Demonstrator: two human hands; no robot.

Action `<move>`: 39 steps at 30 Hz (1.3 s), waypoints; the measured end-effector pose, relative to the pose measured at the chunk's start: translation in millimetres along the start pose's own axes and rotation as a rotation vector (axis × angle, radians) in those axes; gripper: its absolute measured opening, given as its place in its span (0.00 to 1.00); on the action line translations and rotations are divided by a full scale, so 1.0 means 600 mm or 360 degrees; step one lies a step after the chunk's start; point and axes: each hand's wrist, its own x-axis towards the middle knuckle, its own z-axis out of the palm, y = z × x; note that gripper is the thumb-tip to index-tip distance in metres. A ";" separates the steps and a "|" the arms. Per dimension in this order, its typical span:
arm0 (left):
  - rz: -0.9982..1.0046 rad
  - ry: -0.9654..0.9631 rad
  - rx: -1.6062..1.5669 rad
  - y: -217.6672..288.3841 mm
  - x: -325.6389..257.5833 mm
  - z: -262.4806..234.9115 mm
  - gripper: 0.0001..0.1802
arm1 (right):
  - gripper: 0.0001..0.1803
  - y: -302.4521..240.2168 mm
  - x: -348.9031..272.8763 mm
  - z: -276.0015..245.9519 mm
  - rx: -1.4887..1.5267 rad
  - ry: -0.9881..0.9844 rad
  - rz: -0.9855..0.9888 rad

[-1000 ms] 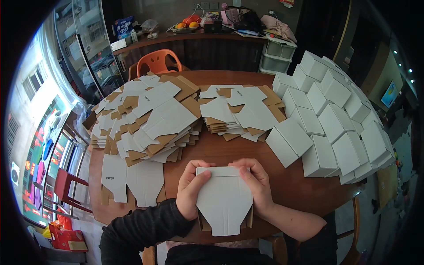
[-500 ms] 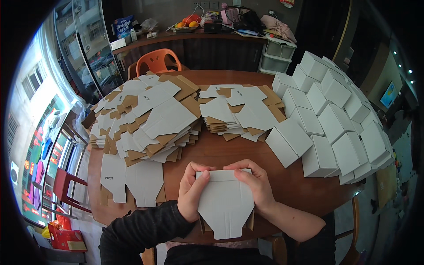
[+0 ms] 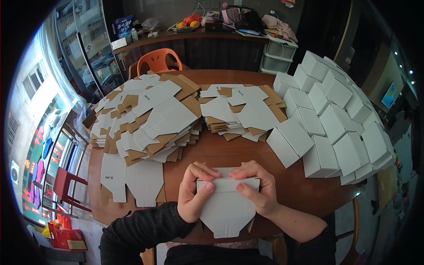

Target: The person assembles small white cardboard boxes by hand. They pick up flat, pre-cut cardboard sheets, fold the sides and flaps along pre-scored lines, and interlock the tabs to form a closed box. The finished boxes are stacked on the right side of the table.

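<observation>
A partly folded white cardboard box (image 3: pixel 227 212) is between my two hands at the near edge of the table, its tapered flap pointing toward me. My left hand (image 3: pixel 194 192) grips its far left corner, thumb on the near face and fingers curled over the top fold. At the far right corner my right hand (image 3: pixel 256 187) holds it the same way. Beyond the fingertips a strip of white card shows. Brown inner card peeks out at the lower sides. Fingers partly cover the fold.
Flat box blanks lie in a large pile (image 3: pixel 150 115) at left and a smaller stack (image 3: pixel 243 106) at centre. Another blank (image 3: pixel 143 181) lies at the near left. Finished white boxes (image 3: pixel 327 119) are heaped at right. An orange chair (image 3: pixel 159 59) stands behind the wooden table (image 3: pixel 212 154).
My fingers have risen and curled over the far fold, and my right hand has shifted slightly right. A strip of white card now shows beyond the fold.
</observation>
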 end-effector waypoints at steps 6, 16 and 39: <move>0.0100 -0.0045 0.0179 -0.010 0.004 -0.007 0.08 | 0.10 0.015 -0.006 -0.001 -0.0052 -0.0016 -0.0048; 0.0011 0.0065 0.0311 -0.013 0.012 0.002 0.30 | 0.12 0.018 0.006 -0.014 -0.0201 0.0008 -0.0095; -0.0160 -0.0219 0.0297 -0.023 -0.009 -0.007 0.61 | 0.10 -0.005 0.015 -0.030 -0.0069 0.0043 0.0002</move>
